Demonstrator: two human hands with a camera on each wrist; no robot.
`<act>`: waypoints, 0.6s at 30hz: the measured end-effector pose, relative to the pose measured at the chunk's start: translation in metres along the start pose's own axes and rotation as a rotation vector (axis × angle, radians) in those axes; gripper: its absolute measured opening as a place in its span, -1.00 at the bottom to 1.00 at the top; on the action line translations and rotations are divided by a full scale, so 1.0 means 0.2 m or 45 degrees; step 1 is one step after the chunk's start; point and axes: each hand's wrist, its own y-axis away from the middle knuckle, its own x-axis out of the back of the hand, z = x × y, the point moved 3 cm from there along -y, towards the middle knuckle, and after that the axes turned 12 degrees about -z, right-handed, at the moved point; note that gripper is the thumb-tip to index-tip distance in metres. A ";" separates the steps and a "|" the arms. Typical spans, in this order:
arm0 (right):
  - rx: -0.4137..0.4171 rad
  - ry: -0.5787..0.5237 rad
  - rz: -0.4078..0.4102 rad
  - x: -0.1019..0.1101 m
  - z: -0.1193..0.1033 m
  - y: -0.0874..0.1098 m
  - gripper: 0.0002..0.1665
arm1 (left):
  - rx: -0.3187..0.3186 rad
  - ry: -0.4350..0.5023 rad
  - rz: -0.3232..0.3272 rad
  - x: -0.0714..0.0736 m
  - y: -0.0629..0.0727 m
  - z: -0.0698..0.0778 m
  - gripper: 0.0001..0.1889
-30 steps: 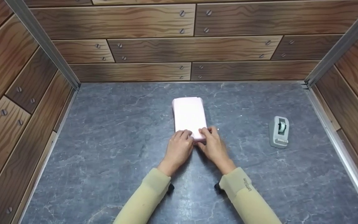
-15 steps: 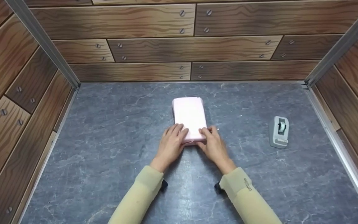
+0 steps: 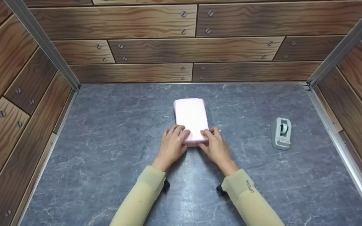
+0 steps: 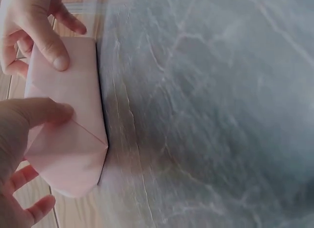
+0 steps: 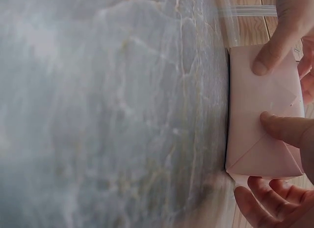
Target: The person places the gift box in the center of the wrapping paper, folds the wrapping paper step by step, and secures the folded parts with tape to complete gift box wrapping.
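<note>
A box-shaped package (image 3: 191, 116) wrapped in pale pink paper lies flat on the table, its long side running away from me. At its near left corner my left hand (image 3: 171, 147) rests its fingers on the top, while its thumb presses the folded near end. My right hand (image 3: 217, 148) grips the near right corner the same way, fingers over the top and side. In the left wrist view, slanting paper folds (image 4: 88, 132) cross the near end face beside the left thumb. The right wrist view shows a diagonal crease (image 5: 248, 154) below the right thumb.
A grey tape dispenser (image 3: 282, 133) with a roll of tape stands on the right part of the dark marbled table (image 3: 105, 150). Wood-patterned walls (image 3: 156, 50) with metal edging enclose the back and both sides.
My left hand has moved left from the middle of the package's near end to its left corner, uncovering the end face. My right hand and the package have stayed in place.
</note>
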 end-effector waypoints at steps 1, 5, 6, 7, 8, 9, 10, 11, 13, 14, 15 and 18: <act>-0.003 0.003 -0.004 0.00 0.00 0.00 -0.47 | 0.001 0.010 0.000 0.00 0.00 0.00 -0.54; -0.012 -0.006 -0.022 0.00 0.00 0.00 -0.47 | -0.002 0.032 0.000 0.00 0.00 -0.01 -0.52; -0.012 -0.009 -0.024 0.00 0.00 0.00 -0.48 | -0.001 0.031 -0.001 0.00 0.00 -0.01 -0.53; -0.012 -0.010 -0.026 0.00 0.00 0.00 -0.48 | -0.001 0.030 -0.001 0.00 0.00 -0.01 -0.53; -0.012 -0.014 -0.026 0.00 0.00 0.00 -0.48 | 0.001 0.029 -0.002 0.00 0.00 -0.01 -0.53; -0.014 -0.016 -0.028 0.00 0.01 0.00 -0.48 | 0.004 0.028 -0.004 0.00 0.01 -0.01 -0.53; -0.015 -0.017 -0.028 0.00 0.01 0.00 -0.48 | 0.007 0.028 -0.006 0.00 0.01 -0.01 -0.53; -0.015 -0.018 -0.027 0.00 0.01 0.00 -0.49 | 0.010 0.029 -0.009 0.00 0.01 -0.01 -0.53; -0.011 -0.016 -0.026 0.00 0.01 0.00 -0.49 | 0.018 0.029 -0.022 0.00 0.01 -0.01 -0.52; -0.009 -0.014 -0.024 0.00 0.01 0.00 -0.50 | 0.023 0.031 -0.029 0.00 0.01 -0.01 -0.51; -0.006 -0.014 -0.022 0.00 0.01 0.00 -0.50 | 0.027 0.031 -0.035 0.00 0.01 -0.01 -0.51; -0.001 -0.012 -0.013 0.00 0.01 0.00 -0.50 | 0.034 0.037 -0.044 0.01 0.00 -0.01 -0.49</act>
